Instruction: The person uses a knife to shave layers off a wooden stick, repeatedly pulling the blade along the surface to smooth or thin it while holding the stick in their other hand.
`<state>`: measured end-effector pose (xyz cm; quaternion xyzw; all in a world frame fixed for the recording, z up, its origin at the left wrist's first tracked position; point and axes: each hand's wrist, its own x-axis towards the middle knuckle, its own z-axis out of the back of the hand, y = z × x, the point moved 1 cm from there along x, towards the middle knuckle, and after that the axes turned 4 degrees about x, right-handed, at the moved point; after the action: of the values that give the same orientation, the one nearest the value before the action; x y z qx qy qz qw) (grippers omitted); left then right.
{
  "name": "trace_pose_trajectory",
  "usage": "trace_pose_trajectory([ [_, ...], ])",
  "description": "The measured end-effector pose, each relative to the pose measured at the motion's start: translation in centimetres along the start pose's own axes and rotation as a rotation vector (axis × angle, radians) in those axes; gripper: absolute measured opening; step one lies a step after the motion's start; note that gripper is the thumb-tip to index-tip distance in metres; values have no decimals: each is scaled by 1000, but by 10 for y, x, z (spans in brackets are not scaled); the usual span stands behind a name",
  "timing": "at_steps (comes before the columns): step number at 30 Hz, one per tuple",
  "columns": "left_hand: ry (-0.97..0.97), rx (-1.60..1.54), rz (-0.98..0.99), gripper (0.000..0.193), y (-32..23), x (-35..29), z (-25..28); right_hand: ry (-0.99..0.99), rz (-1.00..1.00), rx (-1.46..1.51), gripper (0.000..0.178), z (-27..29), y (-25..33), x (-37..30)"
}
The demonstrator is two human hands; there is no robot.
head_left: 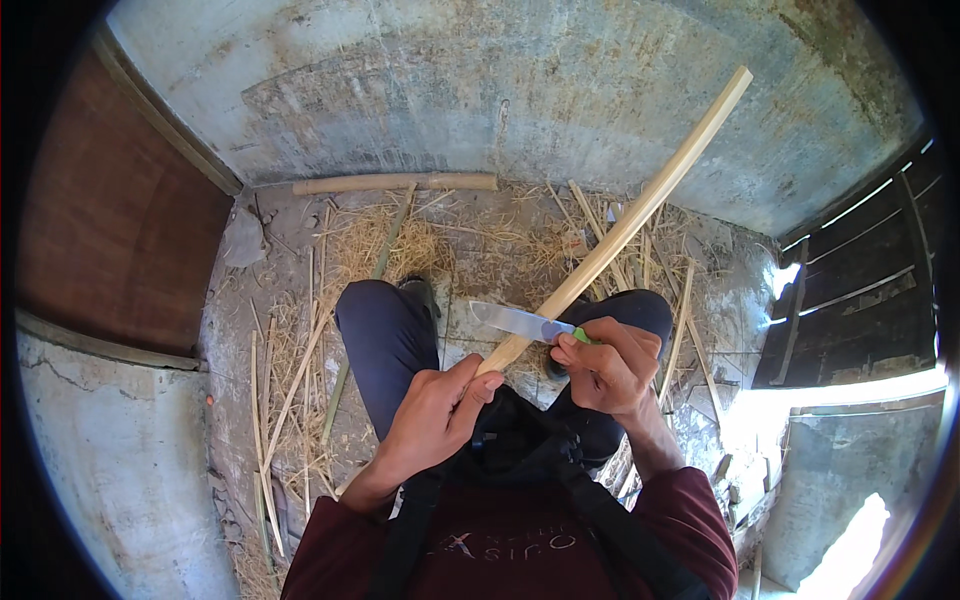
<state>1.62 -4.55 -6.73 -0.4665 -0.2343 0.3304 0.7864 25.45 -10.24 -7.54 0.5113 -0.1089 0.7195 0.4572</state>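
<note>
A long pale strip of split bamboo or wood [625,225] slants from my lap up to the far right. Its near end sits in my left hand [432,412], thumb and fingers closed around it. My right hand [610,365] grips the green handle of a knife [515,322], fingers wrapped so that only a bit of the handle shows. The broad steel blade points left and lies across the strip, a little beyond my left hand. Whether the edge bites into the strip, I cannot tell.
Shavings [375,245] and several loose strips litter the floor around my bent legs. A round pole [395,183] lies along the base of the stained wall [400,90]. At left is a brown door panel [115,210]; dark slatted boards [850,280] stand at right.
</note>
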Motion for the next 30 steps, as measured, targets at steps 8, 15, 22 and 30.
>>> trace_pose_trajectory([
  [8, 36, 33, 26, 30, 1, -2, 3, 14, 1, -19, 27, 1, 0, -1],
  [15, 12, 20, 4, 28, 4, -3, 3, -2, 13, -41, 26, 0, 0, 1],
  [22, 33, 43, 8, 27, 4, -5, 6, -5, 29, -55, 25, 0, 2, 1],
  [30, 17, 35, -7, 26, 3, -6, 8, -9, 51, -71, 24, 0, 2, 2],
])
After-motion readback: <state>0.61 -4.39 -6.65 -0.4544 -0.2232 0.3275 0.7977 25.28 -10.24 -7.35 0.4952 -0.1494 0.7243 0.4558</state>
